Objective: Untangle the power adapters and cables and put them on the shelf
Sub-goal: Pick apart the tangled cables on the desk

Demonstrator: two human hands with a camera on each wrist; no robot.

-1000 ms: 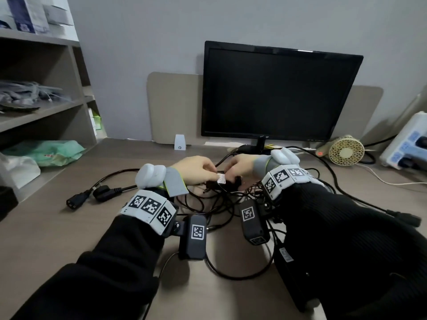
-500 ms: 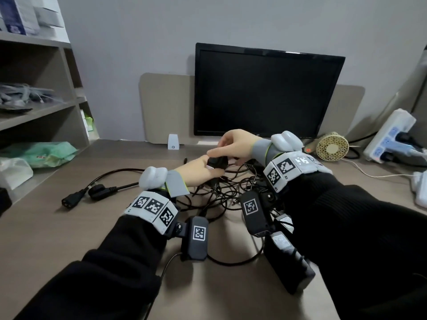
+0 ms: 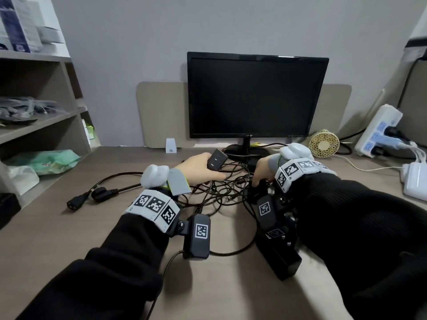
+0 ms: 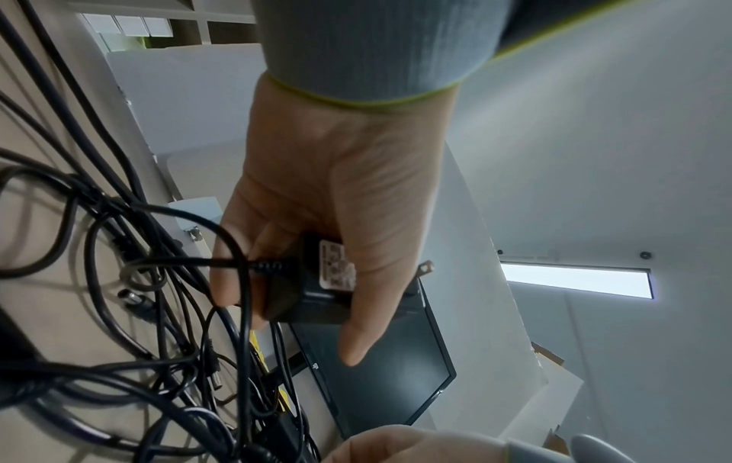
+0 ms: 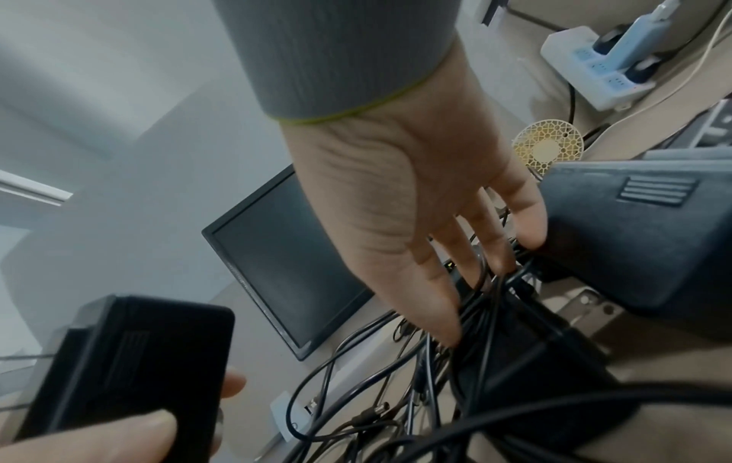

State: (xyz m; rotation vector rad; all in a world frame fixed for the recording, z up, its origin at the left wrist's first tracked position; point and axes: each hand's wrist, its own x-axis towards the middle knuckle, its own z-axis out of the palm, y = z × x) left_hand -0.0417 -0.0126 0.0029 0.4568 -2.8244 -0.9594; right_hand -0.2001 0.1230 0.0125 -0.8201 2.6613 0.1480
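The shelf (image 3: 41,121) stands at the far left edge of the bench (image 3: 46,232), well apart from the work and on the left arm's side, so that arm is the nearer one for the carry.

The left hand (image 3: 198,168) is curled round a small black power adapter (image 3: 216,159), lifted just above the bench in front of the monitor (image 3: 256,95). In the left wrist view the thumb lies across its labelled face, the plug prongs point away from the tangle, and its thin cable (image 4: 222,263) leaves the opposite end and runs straight into the heap. The adapter's long axis thus points toward the knot, to the right of that hand.

The tangle of cables (image 3: 221,188) lies between the two hands.

The right hand (image 3: 262,172) reaches down with fairly straight, spread fingers into the strands, next to a larger adapter brick (image 5: 527,351); it seems to pin the pile rather than grip one wire. Judging by this, the small adapter's lead must be drawn leftward, away from the pressing hand.
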